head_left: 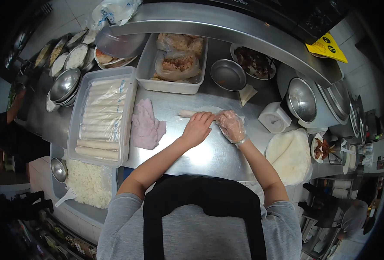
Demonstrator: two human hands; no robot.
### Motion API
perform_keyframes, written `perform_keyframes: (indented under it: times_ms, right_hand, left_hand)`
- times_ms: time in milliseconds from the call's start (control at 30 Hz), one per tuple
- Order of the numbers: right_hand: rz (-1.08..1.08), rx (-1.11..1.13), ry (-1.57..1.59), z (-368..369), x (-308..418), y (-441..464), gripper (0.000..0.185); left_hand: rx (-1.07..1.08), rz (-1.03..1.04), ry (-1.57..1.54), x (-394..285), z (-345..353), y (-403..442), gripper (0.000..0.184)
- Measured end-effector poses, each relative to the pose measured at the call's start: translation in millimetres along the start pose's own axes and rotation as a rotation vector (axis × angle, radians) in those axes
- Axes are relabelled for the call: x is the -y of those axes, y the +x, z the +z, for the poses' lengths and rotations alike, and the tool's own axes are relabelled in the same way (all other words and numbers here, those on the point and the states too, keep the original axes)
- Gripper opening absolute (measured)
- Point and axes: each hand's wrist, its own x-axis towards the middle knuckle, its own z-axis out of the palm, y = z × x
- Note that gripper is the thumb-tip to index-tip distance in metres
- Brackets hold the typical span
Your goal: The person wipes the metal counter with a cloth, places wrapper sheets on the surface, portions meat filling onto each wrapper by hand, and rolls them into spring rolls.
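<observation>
A thin pale roll point(185, 113) lies on the steel table point(174, 156), its left end showing beside my left hand. My bare left hand point(197, 128) rests over the roll with its fingers close together. Touching it on the right, my right hand point(232, 125) wears a clear plastic glove, its fingers curled down at the roll's right part. What lies under the fingers is mostly hidden. A thin translucent wrapper sheet shows around the fingertips. To the left is a crumpled pink cloth point(147, 124).
A bin of wrapped rolls point(101, 112) stands left, above a tub of white shreds point(88, 180). Behind are a bin of bagged filling point(177, 63) and a metal bowl point(228, 74). Right are a scale point(275, 118) and stacked wrapper sheets point(289, 156). Other people stand at both sides.
</observation>
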Motion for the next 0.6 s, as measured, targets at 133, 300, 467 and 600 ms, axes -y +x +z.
perform_keyframes:
  times_ms: [133,300,467,600]
  right_hand:
    - [0.117,0.072,0.071,6.3,-17.1,8.0,0.016]
    - [0.039,-0.026,0.026,-0.9,-9.4,19.6,0.016]
    - [0.068,0.023,0.007,-0.4,-23.8,24.9,0.014]
    - [0.225,0.189,0.181,-2.3,-41.8,42.5,0.016]
  left_hand:
    - [-0.001,-0.026,-0.015,2.4,-5.8,12.4,0.054]
    - [0.019,-0.014,-0.001,14.0,-3.3,18.5,0.051]
    - [0.062,-0.082,-0.045,26.6,-1.7,37.7,0.048]
    - [0.08,-0.116,-0.012,35.2,3.0,49.9,0.043]
